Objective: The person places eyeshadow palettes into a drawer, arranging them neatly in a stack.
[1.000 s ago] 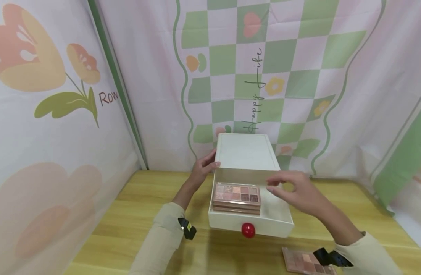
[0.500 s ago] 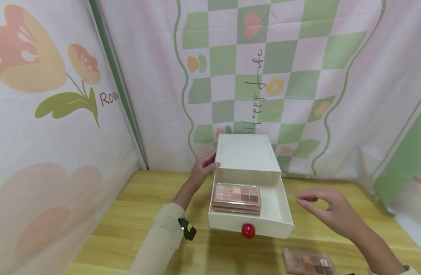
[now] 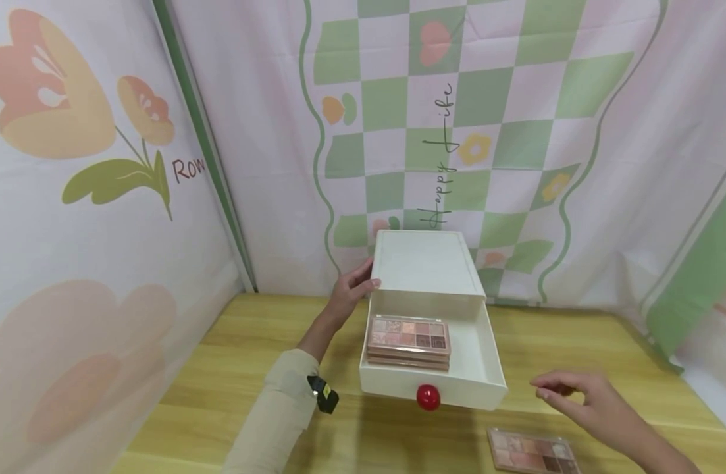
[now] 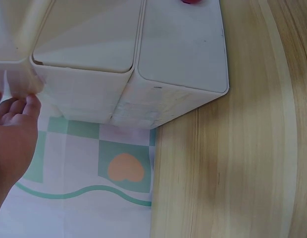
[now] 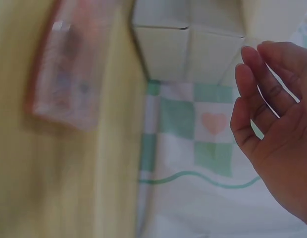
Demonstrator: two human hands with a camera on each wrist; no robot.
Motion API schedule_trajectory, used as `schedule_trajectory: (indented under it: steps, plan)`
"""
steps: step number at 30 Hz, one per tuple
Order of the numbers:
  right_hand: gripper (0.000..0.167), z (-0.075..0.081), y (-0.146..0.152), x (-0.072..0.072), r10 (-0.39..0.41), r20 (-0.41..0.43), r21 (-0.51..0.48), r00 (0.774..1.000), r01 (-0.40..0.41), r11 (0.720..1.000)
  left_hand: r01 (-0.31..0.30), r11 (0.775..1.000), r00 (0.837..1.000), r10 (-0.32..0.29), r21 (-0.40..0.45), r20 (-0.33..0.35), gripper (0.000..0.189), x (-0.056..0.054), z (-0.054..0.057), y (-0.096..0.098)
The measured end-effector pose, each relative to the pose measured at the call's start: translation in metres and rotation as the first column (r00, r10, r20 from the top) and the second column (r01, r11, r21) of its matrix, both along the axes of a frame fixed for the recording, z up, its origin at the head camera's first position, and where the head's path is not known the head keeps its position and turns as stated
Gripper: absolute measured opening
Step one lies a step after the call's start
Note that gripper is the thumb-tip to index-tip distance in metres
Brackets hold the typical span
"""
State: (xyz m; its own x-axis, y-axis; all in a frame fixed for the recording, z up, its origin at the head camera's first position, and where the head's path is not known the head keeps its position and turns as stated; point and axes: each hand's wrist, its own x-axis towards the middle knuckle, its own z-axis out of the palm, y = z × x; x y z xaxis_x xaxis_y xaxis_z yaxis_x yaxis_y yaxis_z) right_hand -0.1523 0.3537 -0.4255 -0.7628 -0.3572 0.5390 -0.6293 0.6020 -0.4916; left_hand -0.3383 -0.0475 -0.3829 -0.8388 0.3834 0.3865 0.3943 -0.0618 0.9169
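A white storage box stands on the table with its top drawer pulled out, a red round knob on the front. In the drawer's left half lies a stack of eyeshadow palettes. My left hand rests against the box's left side, thumb at the top edge; in the left wrist view its fingertips touch the white wall. To the right of the drawer, my right hand hovers with loosely bent fingers and holds nothing. Beside it, nearer me, a single palette lies on the table.
Lower white drawer units show beneath the top one in the left wrist view. The wood-grain table ends at a printed curtain behind the box. Another curtain hangs along the left.
My right hand has drawn back from over the drawer, going right and toward me, to near the loose palette. The left hand, box and palettes have stayed put.
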Motion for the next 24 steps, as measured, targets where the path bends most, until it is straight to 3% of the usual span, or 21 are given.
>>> schedule_trajectory:
  steps: [6, 13, 19, 22, 24]
  plan:
    - [0.019, -0.031, 0.023, -0.001, 0.071, 0.17, 0.012, 0.983, -0.074, 0.997, -0.002, 1.0, 1.0, 0.002, -0.002, 0.006, 0.067, -0.001, -0.001, 0.0]
    - [0.02, -0.051, 0.041, 0.001, 0.105, 0.346, 0.026, 0.932, -0.122, 0.992, -0.006, 1.0, 1.0, 0.006, 0.003, 0.005, 0.066, 0.002, 0.0, 0.0]
    - [0.024, -0.068, 0.045, 0.003, 0.152, 0.433, -0.014, 0.889, -0.162, 0.987, 0.003, 1.0, 1.0, -0.003, -0.003, -0.003, 0.067, 0.003, 0.001, 0.001]
    - [0.027, -0.074, 0.046, 0.004, 0.125, 0.449, 0.014, 0.885, -0.147, 0.989, -0.005, 1.0, 1.0, 0.005, -0.003, -0.002, 0.067, 0.003, 0.001, 0.001]
    - [0.03, -0.077, 0.046, 0.004, 0.095, 0.436, 0.055, 0.895, -0.132, 0.99, -0.013, 1.0, 1.0, 0.013, -0.003, 0.002, 0.066, 0.002, 0.002, 0.001]
